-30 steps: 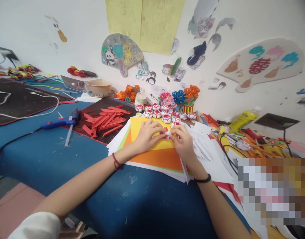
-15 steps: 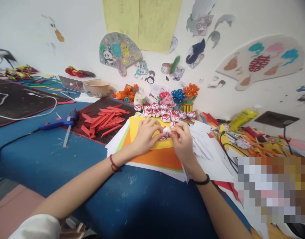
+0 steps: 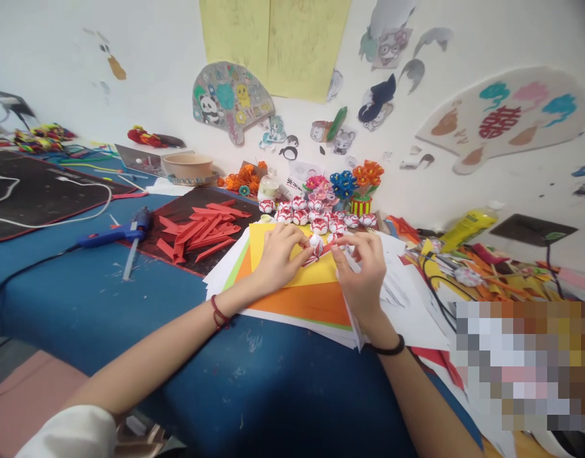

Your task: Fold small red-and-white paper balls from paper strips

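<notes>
A small white-and-red folded paper flower [image 3: 316, 244] is between my hands, above the yellow sheet on the paper stack [image 3: 316, 305]. My left hand [image 3: 280, 257] pinches the flower's left side with thumb and fingertips. On the other side, the thumb and index finger of my right hand [image 3: 361, 267] close on a thin red paper strip [image 3: 328, 247] at the flower's edge. Just behind stand several finished-looking paper flowers [image 3: 319, 225] in red and white. Where the strip meets the flower is too small to make out.
Folded red paper strips [image 3: 201, 232] lie heaped on a dark mat at left, near a blue glue gun [image 3: 111, 235]. A bowl [image 3: 190, 167] and flower pots [image 3: 361, 205] stand by the wall. At right are paper scraps and a yellow bottle [image 3: 468, 228].
My right hand has drawn back to the right from the flower, pulling the red strip outward. The left hand still pinches the flower in nearly the same place.
</notes>
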Demonstrator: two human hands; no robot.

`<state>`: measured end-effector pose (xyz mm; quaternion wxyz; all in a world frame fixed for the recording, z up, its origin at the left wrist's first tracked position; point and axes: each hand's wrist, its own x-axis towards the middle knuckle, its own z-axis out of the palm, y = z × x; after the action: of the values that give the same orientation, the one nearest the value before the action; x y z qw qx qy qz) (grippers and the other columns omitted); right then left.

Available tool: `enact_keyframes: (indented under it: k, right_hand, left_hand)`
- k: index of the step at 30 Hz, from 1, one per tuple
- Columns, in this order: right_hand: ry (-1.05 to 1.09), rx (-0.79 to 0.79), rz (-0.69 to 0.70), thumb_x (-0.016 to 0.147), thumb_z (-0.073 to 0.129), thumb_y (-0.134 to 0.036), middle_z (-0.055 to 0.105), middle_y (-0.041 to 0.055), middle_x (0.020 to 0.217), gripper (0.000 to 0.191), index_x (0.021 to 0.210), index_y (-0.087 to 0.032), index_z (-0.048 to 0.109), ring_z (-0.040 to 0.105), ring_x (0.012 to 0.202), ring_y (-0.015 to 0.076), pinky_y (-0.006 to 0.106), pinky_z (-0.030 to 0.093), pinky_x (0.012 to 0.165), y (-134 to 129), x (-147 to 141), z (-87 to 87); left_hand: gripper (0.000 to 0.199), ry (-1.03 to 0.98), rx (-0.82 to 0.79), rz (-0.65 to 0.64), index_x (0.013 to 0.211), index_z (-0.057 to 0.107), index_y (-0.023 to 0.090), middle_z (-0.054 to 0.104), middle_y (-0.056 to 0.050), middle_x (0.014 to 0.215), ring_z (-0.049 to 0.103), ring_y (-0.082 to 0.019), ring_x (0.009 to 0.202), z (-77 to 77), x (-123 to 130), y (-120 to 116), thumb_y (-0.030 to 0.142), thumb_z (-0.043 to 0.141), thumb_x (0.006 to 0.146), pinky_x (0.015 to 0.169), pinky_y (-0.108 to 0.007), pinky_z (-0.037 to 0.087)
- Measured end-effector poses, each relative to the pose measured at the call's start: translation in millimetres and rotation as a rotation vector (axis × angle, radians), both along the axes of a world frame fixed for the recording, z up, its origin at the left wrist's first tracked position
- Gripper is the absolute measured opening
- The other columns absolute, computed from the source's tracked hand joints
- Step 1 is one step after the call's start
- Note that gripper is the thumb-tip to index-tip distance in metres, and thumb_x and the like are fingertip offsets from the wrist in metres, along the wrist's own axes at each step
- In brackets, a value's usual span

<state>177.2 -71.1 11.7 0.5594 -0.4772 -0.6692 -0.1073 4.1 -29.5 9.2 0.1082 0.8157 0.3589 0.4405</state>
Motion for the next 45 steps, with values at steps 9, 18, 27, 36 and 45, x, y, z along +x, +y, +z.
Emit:
enact_keyframes:
  k: [9, 18, 27, 36, 45]
  right_hand:
    - [-0.280, -0.024, 0.009, 0.092, 0.057, -0.025, 0.056, 0.0052, 0.086, 0.011, 0.085, -0.018, 0.061, 0.057, 0.085, 0.0195, 0.033, 0.047, 0.076, 2.9, -2.6, -8.7]
    - [-0.322, -0.053, 0.012, 0.094, 0.052, -0.020, 0.060, 0.0057, 0.088, 0.010, 0.089, -0.018, 0.060, 0.058, 0.082, 0.0180, 0.030, 0.045, 0.072, 0.1, -3.8, -11.1]
    - [-0.150, -0.084, 0.114, 0.095, 0.051, -0.022, 0.055, 0.0023, 0.082, 0.013, 0.083, -0.020, 0.056, 0.053, 0.069, 0.0138, 0.027, 0.042, 0.063, -0.4, -7.6, -11.5]
    - [-0.265, -0.041, 0.067, 0.094, 0.051, -0.022, 0.062, 0.0063, 0.092, 0.009, 0.091, -0.020, 0.060, 0.059, 0.081, 0.0175, 0.030, 0.046, 0.071, 0.4, -3.9, -9.8]
    - [-0.311, -0.010, 0.031, 0.089, 0.053, -0.019, 0.064, 0.0049, 0.087, 0.005, 0.087, -0.020, 0.058, 0.061, 0.081, 0.0186, 0.031, 0.047, 0.072, 1.9, -4.5, -10.0]
  left_hand:
    - [0.018, -0.011, -0.039, -0.035, 0.081, 0.058, 0.020, 0.062, -0.001, 0.093, 0.050, -0.019, 0.095, 1.7, -0.8, -1.4, 0.033, 0.058, 0.093, 0.087, -0.036, 0.035]
    - [0.019, 0.086, -0.017, 0.003, 0.078, 0.062, 0.020, 0.063, -0.001, 0.093, 0.048, -0.020, 0.096, 6.7, -2.6, -4.8, 0.036, 0.069, 0.085, 0.088, -0.037, 0.033]
    - [0.018, 0.018, -0.048, -0.072, 0.079, 0.060, 0.020, 0.063, -0.002, 0.095, 0.049, -0.020, 0.094, 5.4, -3.6, -5.7, 0.034, 0.062, 0.090, 0.087, -0.036, 0.034]
    - [0.017, -0.131, -0.131, -0.077, 0.078, 0.062, 0.021, 0.063, 0.000, 0.092, 0.052, -0.019, 0.098, 7.4, -4.8, -1.6, 0.035, 0.065, 0.087, 0.091, -0.036, 0.037]
    - [0.013, -0.152, -0.125, -0.127, 0.079, 0.062, 0.020, 0.064, -0.002, 0.093, 0.053, -0.020, 0.097, 11.2, -7.1, -1.9, 0.030, 0.065, 0.087, 0.093, -0.037, 0.039]
